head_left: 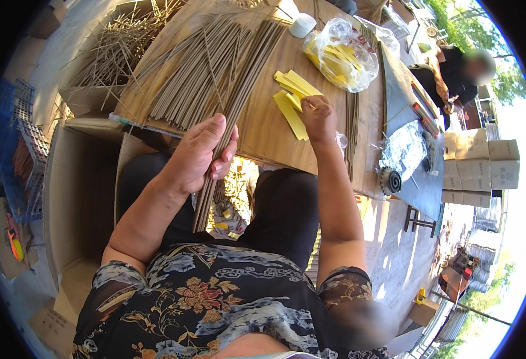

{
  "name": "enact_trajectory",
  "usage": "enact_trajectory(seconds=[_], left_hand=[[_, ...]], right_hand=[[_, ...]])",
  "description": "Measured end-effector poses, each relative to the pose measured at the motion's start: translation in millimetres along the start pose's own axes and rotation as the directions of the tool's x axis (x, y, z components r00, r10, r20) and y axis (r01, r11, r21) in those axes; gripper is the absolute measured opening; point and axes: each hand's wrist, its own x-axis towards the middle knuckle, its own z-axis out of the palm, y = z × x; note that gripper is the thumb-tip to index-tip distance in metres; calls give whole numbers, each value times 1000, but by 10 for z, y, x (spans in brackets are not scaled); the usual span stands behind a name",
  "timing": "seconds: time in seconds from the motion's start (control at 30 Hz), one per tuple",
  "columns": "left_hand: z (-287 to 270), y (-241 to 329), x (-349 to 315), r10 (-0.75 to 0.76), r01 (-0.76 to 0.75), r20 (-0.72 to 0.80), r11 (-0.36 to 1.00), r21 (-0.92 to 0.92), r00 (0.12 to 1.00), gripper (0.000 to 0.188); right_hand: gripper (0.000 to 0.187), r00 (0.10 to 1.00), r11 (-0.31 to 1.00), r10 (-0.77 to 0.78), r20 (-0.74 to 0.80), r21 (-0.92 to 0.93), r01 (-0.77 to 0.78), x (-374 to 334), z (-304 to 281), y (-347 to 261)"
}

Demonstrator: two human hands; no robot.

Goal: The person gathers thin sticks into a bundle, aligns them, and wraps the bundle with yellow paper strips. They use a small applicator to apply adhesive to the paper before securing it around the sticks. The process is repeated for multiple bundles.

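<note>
By the near edge of the wooden desk (260, 128), the left hand (197, 152) wrapped its grip around the brown stick bundle (243, 87), seemingly light, stiff, snappable, best held mid-length, while farther on the right hand (320, 119) pinched at flexible-looking yellow strips (290, 116).

1 slanted bundle of slim brown sticks (245, 90) near yellow strips (290, 115)

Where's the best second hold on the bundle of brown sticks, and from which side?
Probably around the lower end, coming from the right: the slanting bundle of brown sticks juts below the left hand there, off the table, with bare length to wrap. The right hand is on that side, at the yellow strips.
</note>
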Motion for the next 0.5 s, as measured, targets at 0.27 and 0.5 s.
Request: enact_trajectory(seconds=[0.27,0.5], left_hand=[[167,143,-156,24,-30,41,986,165,999,33],[440,225,-480,-42,-2,96,909,417,995,32]], right_hand=[[12,948,720,286,140,621,-309,-22,-648,-937],[12,797,213,37,603,774,-596,-749,-1055,-1731]])
